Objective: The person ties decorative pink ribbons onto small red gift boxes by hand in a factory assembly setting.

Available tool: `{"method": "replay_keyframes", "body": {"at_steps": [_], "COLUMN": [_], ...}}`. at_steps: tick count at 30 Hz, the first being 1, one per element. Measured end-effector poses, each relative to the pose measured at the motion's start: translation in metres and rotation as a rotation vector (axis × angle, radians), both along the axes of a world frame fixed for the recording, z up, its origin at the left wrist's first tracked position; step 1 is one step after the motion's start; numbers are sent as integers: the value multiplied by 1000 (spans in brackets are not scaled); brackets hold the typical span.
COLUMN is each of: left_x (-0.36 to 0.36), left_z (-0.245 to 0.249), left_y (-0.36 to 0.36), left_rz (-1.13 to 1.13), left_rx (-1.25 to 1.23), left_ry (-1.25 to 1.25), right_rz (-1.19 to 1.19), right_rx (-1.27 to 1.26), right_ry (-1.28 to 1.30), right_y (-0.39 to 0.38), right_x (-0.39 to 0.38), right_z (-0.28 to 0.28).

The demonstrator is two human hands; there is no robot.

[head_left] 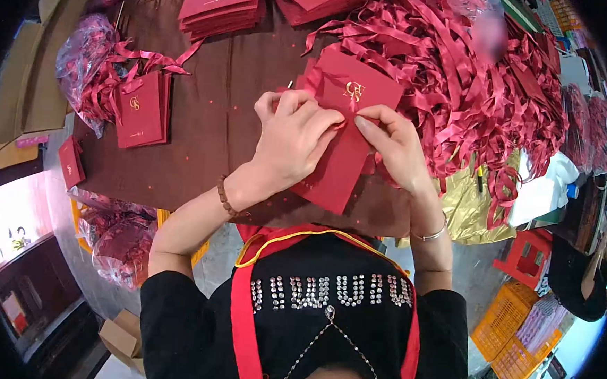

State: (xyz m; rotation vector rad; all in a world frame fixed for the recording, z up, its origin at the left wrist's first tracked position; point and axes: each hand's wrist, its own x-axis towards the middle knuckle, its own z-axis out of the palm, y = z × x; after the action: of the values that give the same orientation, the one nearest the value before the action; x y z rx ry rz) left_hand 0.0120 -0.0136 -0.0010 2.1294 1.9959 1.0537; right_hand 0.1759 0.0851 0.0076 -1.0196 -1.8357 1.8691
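A red paper gift bag (339, 167) with a gold monogram lies in front of me on the brown tabletop, its printed end away from me. My left hand (289, 133) is over its left side, thumb and forefinger pinched on a red ribbon (352, 108) near the middle. Just right of it, my right hand (393, 143) pinches the same ribbon with thumb and forefinger. Part of another red piece shows under the bag. A large heap of red ribbons (449, 80) spreads to the right of my right hand.
Stacks of red bags (221, 7) stand at the far edge. More bags (141, 110) lie at the left beside a plastic bundle of ribbons (85, 61). Gold wrapping (473, 207) lies at the right, and an orange crate (517, 334) stands on the floor.
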Motion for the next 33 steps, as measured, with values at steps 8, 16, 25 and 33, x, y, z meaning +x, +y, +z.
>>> {"method": "replay_keyframes", "body": {"at_steps": [8,16,25,33], "left_x": [5,1,-36,-49], "left_z": [5,3,8,6], "left_y": [5,7,12,-2], "left_rz": [42,67,-253,-223], "left_rx": [121,-112,-332,-300], "left_ry": [221,-47,-344,-689], "right_rz": [-4,38,104,99], "right_rx": [38,95,-199,-287], "right_ry": [-71,-129,54,183], "right_y": [-2,-2,4,8], "right_x": [0,0,8,15], "right_z": [-7,-5,-2,-17]}}
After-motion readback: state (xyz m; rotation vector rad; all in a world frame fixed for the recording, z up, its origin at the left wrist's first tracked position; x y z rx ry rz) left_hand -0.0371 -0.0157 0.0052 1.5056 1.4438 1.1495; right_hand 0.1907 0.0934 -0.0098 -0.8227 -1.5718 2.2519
